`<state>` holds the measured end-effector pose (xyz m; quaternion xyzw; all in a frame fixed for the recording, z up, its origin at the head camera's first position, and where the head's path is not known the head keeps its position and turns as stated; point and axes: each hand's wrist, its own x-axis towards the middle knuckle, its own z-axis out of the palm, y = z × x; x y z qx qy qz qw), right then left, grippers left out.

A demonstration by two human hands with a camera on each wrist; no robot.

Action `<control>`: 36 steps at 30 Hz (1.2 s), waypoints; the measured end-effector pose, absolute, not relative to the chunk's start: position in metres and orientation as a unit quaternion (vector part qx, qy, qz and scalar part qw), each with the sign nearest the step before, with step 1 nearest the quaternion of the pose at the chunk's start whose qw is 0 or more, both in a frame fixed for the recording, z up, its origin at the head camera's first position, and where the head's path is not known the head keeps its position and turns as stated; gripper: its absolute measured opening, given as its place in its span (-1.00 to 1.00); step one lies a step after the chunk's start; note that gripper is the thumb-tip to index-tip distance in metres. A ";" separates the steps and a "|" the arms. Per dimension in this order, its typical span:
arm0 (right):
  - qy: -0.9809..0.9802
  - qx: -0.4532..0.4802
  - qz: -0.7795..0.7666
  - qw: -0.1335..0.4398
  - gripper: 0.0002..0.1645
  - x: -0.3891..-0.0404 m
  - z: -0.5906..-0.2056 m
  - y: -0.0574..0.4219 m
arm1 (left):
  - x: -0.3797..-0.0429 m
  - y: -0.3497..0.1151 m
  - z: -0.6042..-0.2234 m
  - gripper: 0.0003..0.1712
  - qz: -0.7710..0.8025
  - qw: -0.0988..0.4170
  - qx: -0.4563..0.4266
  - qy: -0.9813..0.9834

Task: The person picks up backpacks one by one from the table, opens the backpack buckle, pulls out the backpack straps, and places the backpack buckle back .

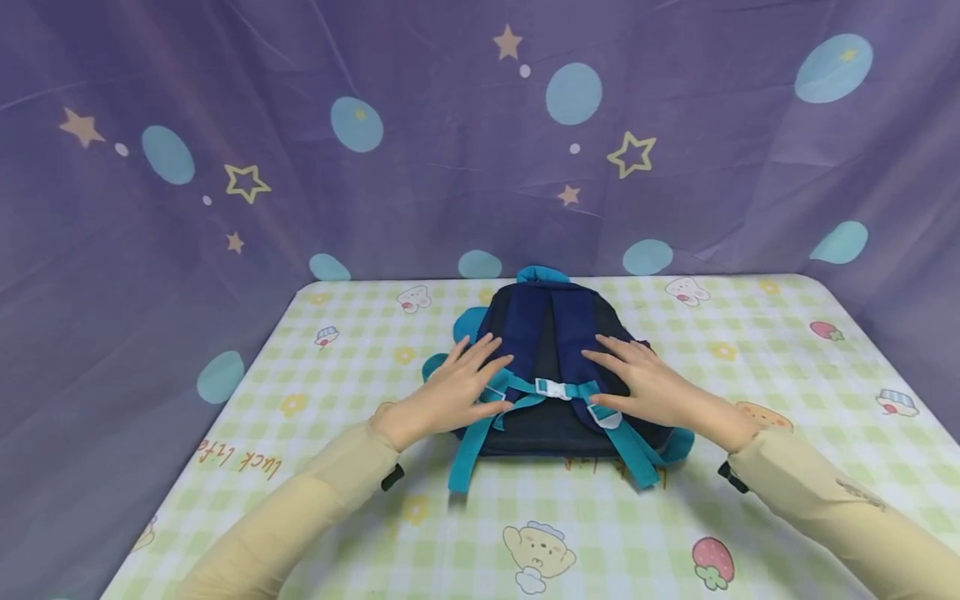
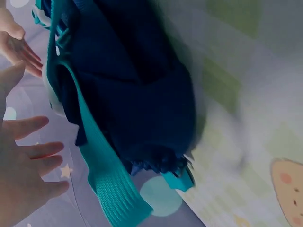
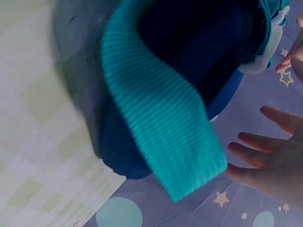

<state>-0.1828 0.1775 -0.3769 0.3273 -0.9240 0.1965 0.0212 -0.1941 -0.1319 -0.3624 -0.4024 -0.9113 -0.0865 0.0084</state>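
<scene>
A dark navy backpack (image 1: pixel 551 333) lies on the table with its shoulder straps facing up and its teal top handle (image 1: pixel 542 273) at the far end. A white buckle (image 1: pixel 551 388) joins a teal chest strap across the middle. My left hand (image 1: pixel 453 392) is spread over the bag's left side, and my right hand (image 1: pixel 652 383) over its right side. Both have straight, parted fingers and grip nothing. In the left wrist view, the left hand (image 2: pixel 28 161) appears apart from the bag; a loose teal strap (image 3: pixel 165 109) hangs near the right hand (image 3: pixel 274 156) in the right wrist view.
A green-and-white checked cloth (image 1: pixel 337 533) with cartoon prints covers the table. Behind it hangs a purple curtain (image 1: pixel 450 167) with stars and blue dots. Loose teal strap ends (image 1: pixel 467 458) extend past the bag's near edge.
</scene>
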 end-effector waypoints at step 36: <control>-0.888 0.326 0.319 -0.057 -0.60 -0.205 -0.395 0.144 | -0.208 -0.083 -0.379 -0.53 -0.193 -0.108 -0.339 -0.914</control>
